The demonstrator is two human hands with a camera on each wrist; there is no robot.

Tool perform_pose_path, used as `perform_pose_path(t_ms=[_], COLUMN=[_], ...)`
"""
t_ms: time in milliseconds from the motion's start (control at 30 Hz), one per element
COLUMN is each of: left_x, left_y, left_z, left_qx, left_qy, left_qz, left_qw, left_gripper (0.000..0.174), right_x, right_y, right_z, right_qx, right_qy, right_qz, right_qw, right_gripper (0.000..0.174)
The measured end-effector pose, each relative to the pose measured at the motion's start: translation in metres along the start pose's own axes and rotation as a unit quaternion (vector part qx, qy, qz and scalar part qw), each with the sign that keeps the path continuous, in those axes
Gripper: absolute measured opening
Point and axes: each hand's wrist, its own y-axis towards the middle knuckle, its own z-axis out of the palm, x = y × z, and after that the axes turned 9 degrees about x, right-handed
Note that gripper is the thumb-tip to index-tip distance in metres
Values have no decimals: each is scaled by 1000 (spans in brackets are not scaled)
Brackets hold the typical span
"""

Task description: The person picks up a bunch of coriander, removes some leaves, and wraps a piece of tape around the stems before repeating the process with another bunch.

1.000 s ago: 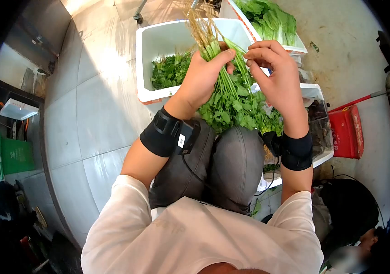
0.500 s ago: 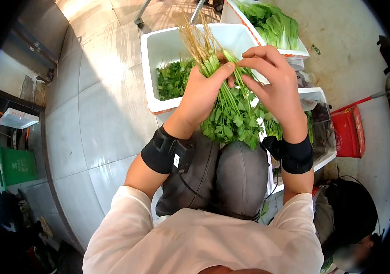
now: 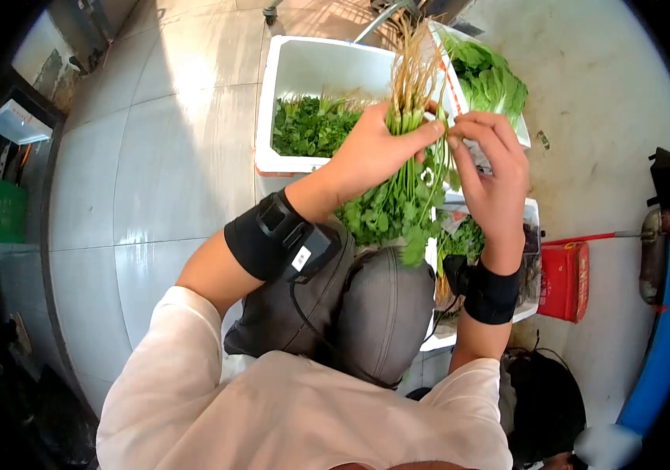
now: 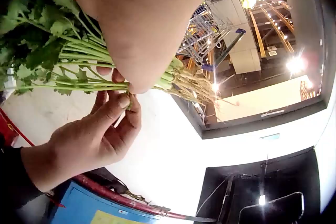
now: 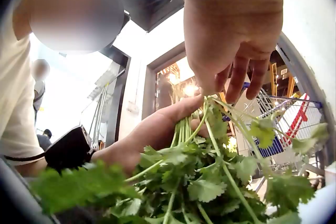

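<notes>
My left hand (image 3: 382, 149) grips a bunch of leafy green herb (image 3: 386, 207) around its stems, just below the pale roots (image 3: 413, 70), which point away from me. The leaves hang over my knees. At the right side of the bunch, my right hand (image 3: 496, 168) pinches a thin stem between thumb and index finger. In the left wrist view, the right hand's pinch (image 4: 100, 134) sits right below the left thumb. The right wrist view shows the other fingers of the right hand (image 5: 236, 45) hanging loose, with leaves (image 5: 205, 187) below.
Behind the bunch stands a white foam box (image 3: 266, 117) with more herbs (image 3: 311, 129) in it. Leafy greens (image 3: 492, 78) fill another box at the upper right. A third box (image 3: 535, 211) is beside my right knee, near a red dustpan (image 3: 566, 282). Tiled floor (image 3: 155, 172) lies left.
The view has turned, so boxes and hands appear shifted. The roots now stand more upright in the head view. Both hands keep their hold, the right staying at the bunch's right side.
</notes>
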Motion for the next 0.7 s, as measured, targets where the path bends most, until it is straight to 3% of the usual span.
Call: perform_pose_path(t_ms=[167, 300, 533, 700], left_x=[-9, -4, -16, -14], left_y=[1, 2, -8, -11], left_z=[-1, -1, -4, -9], left_qx=[19, 37, 37, 34], left_qy=[86, 54, 84, 146], left_qz=[8, -8, 16, 13], left_qw=[996, 998, 996, 989], left_gripper=[21, 19, 18, 17], right_x=[-3, -1, 5, 4], right_y=[-2, -2, 2, 6], right_z=[6, 13, 26, 32], right_qx=[15, -20, -66, -97], right_qy=[21, 33, 124, 111], right_qz=[9, 8, 3, -14], right_qw=[1000, 999, 990, 989], right_gripper=[20, 19, 14, 14])
